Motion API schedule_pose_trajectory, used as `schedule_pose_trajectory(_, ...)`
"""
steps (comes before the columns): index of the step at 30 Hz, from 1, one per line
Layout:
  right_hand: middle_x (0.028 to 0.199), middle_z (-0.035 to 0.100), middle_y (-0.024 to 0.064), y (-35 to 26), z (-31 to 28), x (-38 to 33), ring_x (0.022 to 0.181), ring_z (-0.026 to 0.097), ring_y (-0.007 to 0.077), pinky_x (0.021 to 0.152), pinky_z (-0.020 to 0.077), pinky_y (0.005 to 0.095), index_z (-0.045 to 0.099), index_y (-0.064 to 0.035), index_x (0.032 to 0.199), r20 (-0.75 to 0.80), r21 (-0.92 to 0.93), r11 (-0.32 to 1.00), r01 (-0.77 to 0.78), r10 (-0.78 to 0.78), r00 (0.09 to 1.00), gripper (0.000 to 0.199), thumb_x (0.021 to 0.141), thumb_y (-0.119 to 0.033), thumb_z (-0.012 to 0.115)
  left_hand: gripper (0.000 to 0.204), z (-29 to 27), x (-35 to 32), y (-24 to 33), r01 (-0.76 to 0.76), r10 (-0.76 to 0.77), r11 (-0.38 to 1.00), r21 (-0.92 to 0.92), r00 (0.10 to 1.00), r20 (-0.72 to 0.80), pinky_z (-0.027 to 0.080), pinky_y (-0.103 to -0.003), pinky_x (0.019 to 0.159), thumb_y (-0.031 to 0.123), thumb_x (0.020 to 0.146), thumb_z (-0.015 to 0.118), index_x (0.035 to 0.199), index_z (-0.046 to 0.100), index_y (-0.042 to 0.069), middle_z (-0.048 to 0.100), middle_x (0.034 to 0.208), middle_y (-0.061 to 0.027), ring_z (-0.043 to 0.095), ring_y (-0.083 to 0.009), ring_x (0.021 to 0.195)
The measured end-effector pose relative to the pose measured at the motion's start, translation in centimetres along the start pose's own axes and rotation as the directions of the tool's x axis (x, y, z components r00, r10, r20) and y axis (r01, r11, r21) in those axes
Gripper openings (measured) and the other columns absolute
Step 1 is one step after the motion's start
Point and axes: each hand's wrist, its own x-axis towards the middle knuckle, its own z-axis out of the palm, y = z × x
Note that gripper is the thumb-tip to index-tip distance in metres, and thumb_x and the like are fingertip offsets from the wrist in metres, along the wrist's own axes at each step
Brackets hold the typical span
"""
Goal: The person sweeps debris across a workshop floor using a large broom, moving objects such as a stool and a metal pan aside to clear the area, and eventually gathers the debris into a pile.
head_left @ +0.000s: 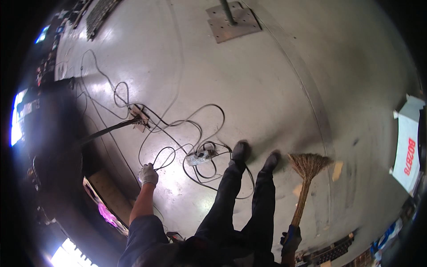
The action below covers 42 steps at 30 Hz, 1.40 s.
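Right hand (291, 240) gripping broom (302, 198), bristles (309, 164) right of shoes (241, 151). Left hand (148, 175) closed on cable (171, 161). Trip risk: loops (223, 116) beside left shoe; pulling could drag box (194, 159).

The broom (305, 187) is straw-brown, left glove (148, 175) whitish, right glove (292, 240) dark, cables (224, 116) black, floor (267, 80) grey, trousers (226, 193) black.

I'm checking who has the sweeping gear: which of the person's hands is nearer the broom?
Right. The right hand grips the upper end of the broom's handle; the left hand is well away from it, beyond the legs.
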Motion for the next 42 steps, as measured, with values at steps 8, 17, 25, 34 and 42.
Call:
schedule_pose_trajectory(8,0.073,0.056,0.0074,-7.8,15.6,4.1,0.055,0.051,0.0155,0.046,0.0426,0.03,0.048,-0.0107,0.118,0.674,-0.122,0.471,0.874,-0.607,0.421,0.045,0.08,-0.031,0.06,0.024,0.9,-4.6,-4.6,0.295,-0.271,0.942,-0.16,0.95,0.154,0.046,-0.043,0.078,0.014,0.077,0.046,0.095,0.058,0.006,0.059,0.099,-0.0169,0.057,-0.0355,0.092)
schedule_pose_trajectory(17,0.09,0.062,0.0123,-27.6,43.3,-3.7,0.085,0.059,0.0326,0.071,0.0478,0.04,0.054,-0.0151,0.103,0.812,-0.417,0.004,0.909,-0.448,0.375,0.038,0.071,-0.035,0.064,0.022,2.9,-4.9,-5.6,0.173,-0.184,0.921,-0.35,0.983,0.0,0.047,-0.04,0.075,0.021,0.072,0.058,0.09,0.06,0.009,0.06,0.092,-0.0129,0.058,-0.0306,0.087)
schedule_pose_trajectory(25,0.06,0.049,-0.0051,-16.3,19.0,11.5,0.045,0.044,0.006,0.037,0.0329,0.021,0.055,-0.0158,0.101,0.339,0.134,0.944,0.303,-0.331,0.881,0.021,0.082,-0.026,0.059,0.031,4.6,-5.9,-0.5,0.018,0.028,0.89,-0.455,0.995,0.094,0.047,-0.04,0.077,0.023,0.07,0.061,0.098,0.06,0.01,0.059,0.099,-0.0133,0.057,-0.0305,0.09)
schedule_pose_trajectory(34,0.073,0.05,0.006,10.5,-9.1,16.9,0.065,0.05,0.018,0.06,0.0493,0.0343,0.05,-0.0057,0.093,0.041,0.16,0.969,-0.188,0.184,0.982,0.028,0.08,-0.029,0.058,0.06,-1.2,-10.3,8.7,-0.315,0.383,0.915,-0.25,0.872,0.303,0.04,-0.038,0.091,0.039,0.073,0.059,0.125,0.043,0.014,0.047,0.124,-0.0105,0.05,-0.0298,0.108)
schedule_pose_trajectory(42,0.069,0.053,0.0065,1.5,-10.7,5.6,0.057,0.056,0.0236,0.039,0.0415,0.0353,0.053,-0.0087,0.096,0.129,0.473,0.867,-0.159,0.11,0.985,0.023,0.077,-0.019,0.06,0.054,-8.1,-14.8,13.6,-0.113,0.33,0.735,-0.669,0.921,0.206,0.049,-0.032,0.056,0.027,0.072,0.061,0.119,0.047,0.004,0.064,0.075,-0.014,0.062,-0.0225,0.062)
